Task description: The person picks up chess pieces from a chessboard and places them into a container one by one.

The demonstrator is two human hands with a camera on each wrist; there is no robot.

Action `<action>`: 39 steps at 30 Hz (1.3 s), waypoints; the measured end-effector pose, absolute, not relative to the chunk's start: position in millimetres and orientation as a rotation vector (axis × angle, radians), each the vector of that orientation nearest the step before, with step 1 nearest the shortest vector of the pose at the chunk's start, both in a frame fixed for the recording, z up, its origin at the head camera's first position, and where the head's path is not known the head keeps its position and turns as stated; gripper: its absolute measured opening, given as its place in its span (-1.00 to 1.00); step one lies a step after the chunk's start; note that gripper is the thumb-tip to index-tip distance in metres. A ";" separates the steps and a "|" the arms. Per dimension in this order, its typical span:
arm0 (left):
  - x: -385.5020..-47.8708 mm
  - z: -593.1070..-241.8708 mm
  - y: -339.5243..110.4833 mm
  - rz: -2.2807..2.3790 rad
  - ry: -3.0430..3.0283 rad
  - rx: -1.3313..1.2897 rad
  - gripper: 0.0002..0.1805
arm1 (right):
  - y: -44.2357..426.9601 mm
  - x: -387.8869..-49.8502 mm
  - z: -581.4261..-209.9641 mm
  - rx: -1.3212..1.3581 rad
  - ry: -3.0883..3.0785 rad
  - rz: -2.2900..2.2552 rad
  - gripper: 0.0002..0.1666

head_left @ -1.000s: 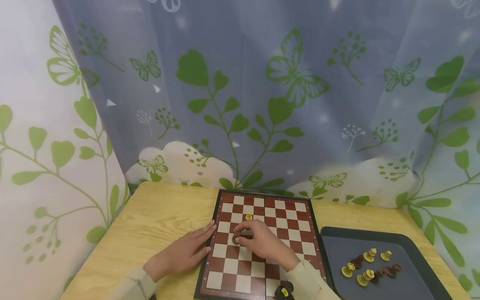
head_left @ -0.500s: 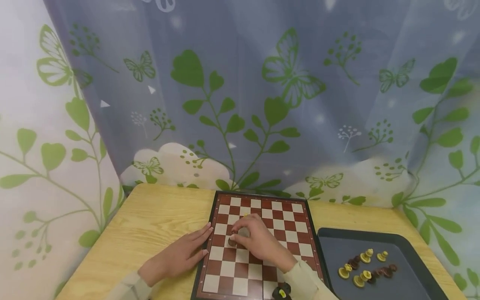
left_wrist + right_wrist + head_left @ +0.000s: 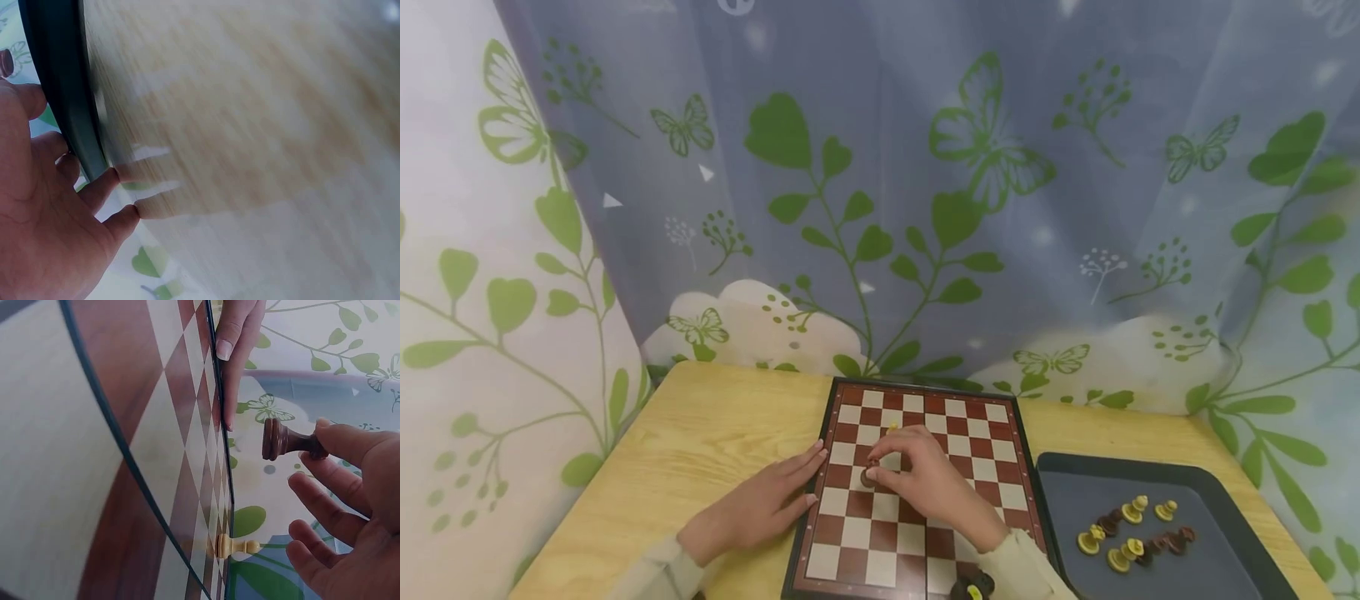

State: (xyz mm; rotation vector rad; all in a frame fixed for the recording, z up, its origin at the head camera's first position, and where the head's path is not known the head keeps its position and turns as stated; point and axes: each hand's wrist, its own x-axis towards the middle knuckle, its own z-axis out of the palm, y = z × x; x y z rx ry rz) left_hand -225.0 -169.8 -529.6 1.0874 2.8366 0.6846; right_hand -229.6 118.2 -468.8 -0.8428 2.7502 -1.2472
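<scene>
My right hand pinches a dark brown chess piece by its top between thumb and fingers. In the right wrist view the dark chess piece hangs just off the board, its round base toward the squares; the fingers partly cover its top. A yellow pawn stands on the chessboard, mostly behind my right hand in the head view. My left hand lies flat at the board's left edge, fingers fairly straight. In the left wrist view, fingertips of the left hand touch the wooden tabletop beside the board's side.
A dark tray sits right of the board, holding several yellow chess pieces and dark brown ones. A small black object with a yellow mark shows near my right sleeve. A patterned curtain hangs behind the wooden table.
My right hand has shifted slightly forward, now covering more of the yellow pawn. The dark chess piece has turned more upright. My left hand stays at the board's edge.
</scene>
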 end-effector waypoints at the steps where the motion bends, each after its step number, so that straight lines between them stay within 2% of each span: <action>1: -225.6 -528.8 -169.4 0.689 2.837 1.090 -0.33 | 119.3 -228.8 -468.0 -0.840 2.750 -1.257 -0.85; 14: -225.0 -526.8 -166.9 0.692 2.827 1.122 -0.34 | 154.0 -207.1 -467.8 -0.721 2.742 -1.368 -0.87; 24: -224.5 -532.5 -168.5 0.681 2.836 1.110 -0.35 | 187.3 -186.9 -473.5 -0.662 2.839 -1.355 -0.81; 32: -224.1 -533.3 -165.2 0.663 2.851 1.127 -0.35 | 219.6 -175.3 -469.8 -0.541 2.901 -1.336 -0.89; 39: -223.0 -530.7 -166.0 0.640 2.862 1.137 -0.36 | 242.9 -169.3 -467.7 -0.469 2.985 -1.329 -0.86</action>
